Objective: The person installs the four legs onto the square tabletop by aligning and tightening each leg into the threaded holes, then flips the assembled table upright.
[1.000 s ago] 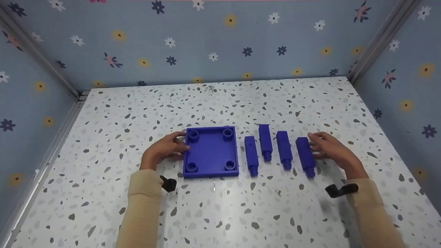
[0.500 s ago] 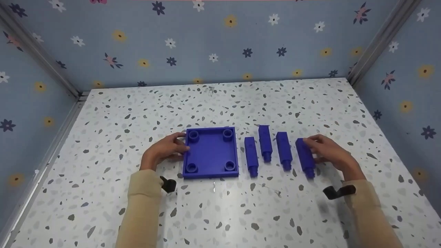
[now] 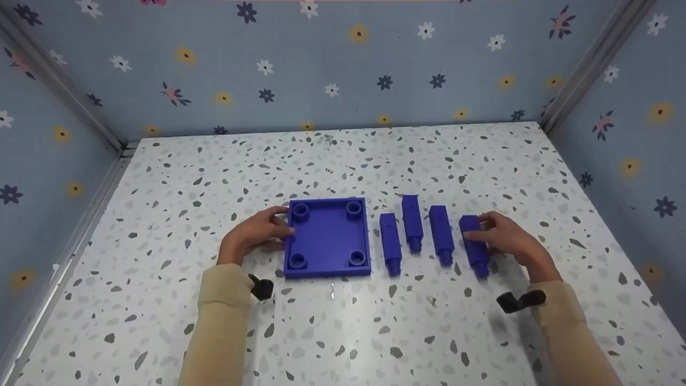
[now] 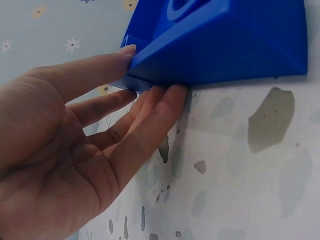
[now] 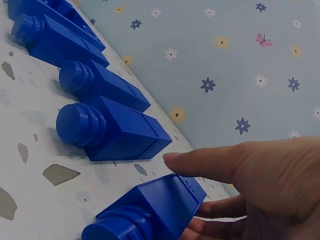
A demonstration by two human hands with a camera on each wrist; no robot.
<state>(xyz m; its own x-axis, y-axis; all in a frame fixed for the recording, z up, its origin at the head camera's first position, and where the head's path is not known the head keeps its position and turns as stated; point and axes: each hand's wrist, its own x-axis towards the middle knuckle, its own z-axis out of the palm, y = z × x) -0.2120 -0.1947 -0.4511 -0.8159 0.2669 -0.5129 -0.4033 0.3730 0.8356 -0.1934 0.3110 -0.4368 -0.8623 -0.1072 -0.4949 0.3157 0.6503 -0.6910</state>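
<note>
A purple-blue plastic toy tabletop point(image 3: 328, 236) lies underside up, with a raised rim and a round socket in each corner. My left hand point(image 3: 257, 231) grips its left edge; in the left wrist view the thumb lies at the rim and the fingers point(image 4: 150, 117) meet the lower side wall. To the right, several matching square table legs with threaded ends lie in a row. At the rightmost table leg point(image 3: 474, 249), my right hand point(image 3: 506, 236) has its thumb across the top and its other fingers on the far right side, partly hidden in the right wrist view.
The other legs, a left one point(image 3: 391, 241), a middle one point(image 3: 412, 222) and another point(image 3: 441, 233), lie between the tabletop and the right hand. Beneath everything is a speckled white table point(image 3: 332, 332). Flowered blue panels point(image 3: 321, 64) stand at the back and both sides.
My right hand has moved left onto the rightmost leg, its thumb passing over to the leg's left side. The left hand and tabletop have stayed put.
</note>
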